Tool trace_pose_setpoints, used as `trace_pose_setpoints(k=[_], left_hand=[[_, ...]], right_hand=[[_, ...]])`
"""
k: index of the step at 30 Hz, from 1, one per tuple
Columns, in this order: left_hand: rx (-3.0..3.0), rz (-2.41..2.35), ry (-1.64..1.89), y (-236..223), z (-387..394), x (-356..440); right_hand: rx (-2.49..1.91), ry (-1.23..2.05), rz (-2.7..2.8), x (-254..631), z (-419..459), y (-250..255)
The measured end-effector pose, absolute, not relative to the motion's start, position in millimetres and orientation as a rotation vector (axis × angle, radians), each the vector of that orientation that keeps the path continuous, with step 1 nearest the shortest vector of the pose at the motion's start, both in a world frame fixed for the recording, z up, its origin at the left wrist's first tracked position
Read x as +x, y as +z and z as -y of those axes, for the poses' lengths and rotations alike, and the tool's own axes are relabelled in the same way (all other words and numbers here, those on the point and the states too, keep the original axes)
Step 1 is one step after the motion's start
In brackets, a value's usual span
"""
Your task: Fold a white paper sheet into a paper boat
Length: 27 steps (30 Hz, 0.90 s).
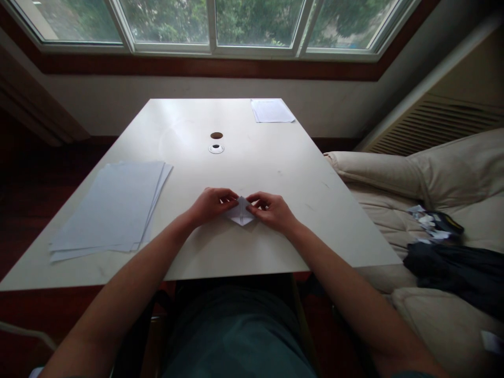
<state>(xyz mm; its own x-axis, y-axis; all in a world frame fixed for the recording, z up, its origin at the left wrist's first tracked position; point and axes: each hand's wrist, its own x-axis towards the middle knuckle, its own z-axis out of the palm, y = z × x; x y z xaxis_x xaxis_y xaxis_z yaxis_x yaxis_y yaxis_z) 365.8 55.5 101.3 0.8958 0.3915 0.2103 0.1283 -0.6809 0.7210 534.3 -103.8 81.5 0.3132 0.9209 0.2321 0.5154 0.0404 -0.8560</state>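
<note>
1. A loose stack of paper is laid on the left of the table, untouched by either hand. One stack is counted; its sheets cannot be counted.
2. The left hand is curled in a narrow pinch, with the fingertips pressed against the left side of the folded paper.
3. One folded paper is lying flat on the table between the hands, near the table's near edge, with a point directed toward the person.
4. The right hand is likewise set in a narrow pinch, with the fingers pressed against the paper's right side. Two hands are counted.
5. Beyond the hands, one dark hole and one white grommet are set in the table; one small pile of sheets is placed at the far edge.
6. To the right, one dark cloth and a few paper scraps are lying on a beige sofa.
</note>
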Motion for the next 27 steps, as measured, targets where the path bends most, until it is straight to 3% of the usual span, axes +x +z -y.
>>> trace_pose_setpoints(k=[27], left_hand=[[2.424,-0.256,0.466,95.2,-52.4,368.5]], right_hand=[[-1.657,0.422,1.348,536.0,100.4,76.5]])
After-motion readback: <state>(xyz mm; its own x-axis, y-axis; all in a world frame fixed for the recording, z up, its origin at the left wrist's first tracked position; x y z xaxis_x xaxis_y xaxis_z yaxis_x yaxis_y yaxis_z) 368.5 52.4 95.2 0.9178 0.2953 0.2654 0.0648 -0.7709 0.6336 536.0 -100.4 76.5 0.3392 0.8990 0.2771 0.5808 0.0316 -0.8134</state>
